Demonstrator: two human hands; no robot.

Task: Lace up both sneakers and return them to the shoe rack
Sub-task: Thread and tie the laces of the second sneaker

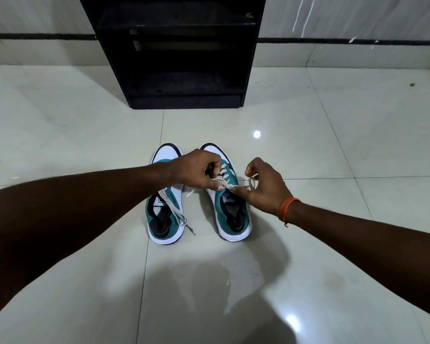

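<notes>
Two teal-and-white sneakers stand side by side on the floor, toes pointing away from me. The left sneaker (164, 219) has loose white laces trailing over its right side. Over the right sneaker (231, 217) both my hands work its white lace (227, 186). My left hand (196, 171) pinches one part of the lace above the tongue. A loop of the same lace sits in the fingers of my right hand (263, 184), which wears an orange thread band at the wrist. The black shoe rack (184, 53) stands beyond the sneakers against the wall.
Glossy pale floor tiles (333, 145) spread all around the sneakers. The rack's lower shelf (184, 83) is dark and holds nothing that I can see. A marble-like wall with a black strip runs behind it. My shadow falls on the tiles near me.
</notes>
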